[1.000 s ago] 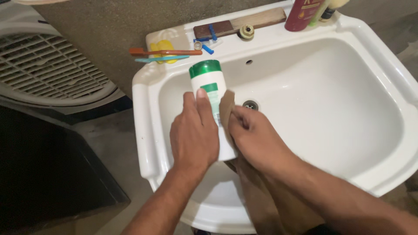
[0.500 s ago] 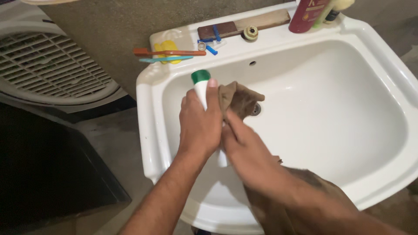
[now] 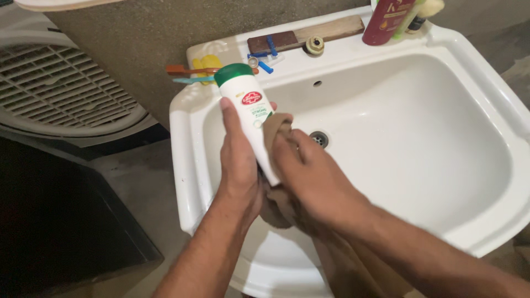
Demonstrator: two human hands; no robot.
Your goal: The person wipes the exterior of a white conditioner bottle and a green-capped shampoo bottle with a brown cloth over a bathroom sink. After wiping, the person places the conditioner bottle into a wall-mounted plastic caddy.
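Here your left hand point(image 3: 238, 165) is gripping the white bottle point(image 3: 251, 118) over the sink point(image 3: 386, 138), green cap pointing far-left, while your right hand point(image 3: 314, 176) is pressing a brown cloth point(image 3: 276, 128) against its right side.

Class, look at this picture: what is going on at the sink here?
A person stands over a white sink, working with both hands above the basin. The left hand grips a white bottle with a green cap, tilted. The right hand presses a brown cloth against the bottle's side. Toothbrushes and a red bottle sit on the back ledge.
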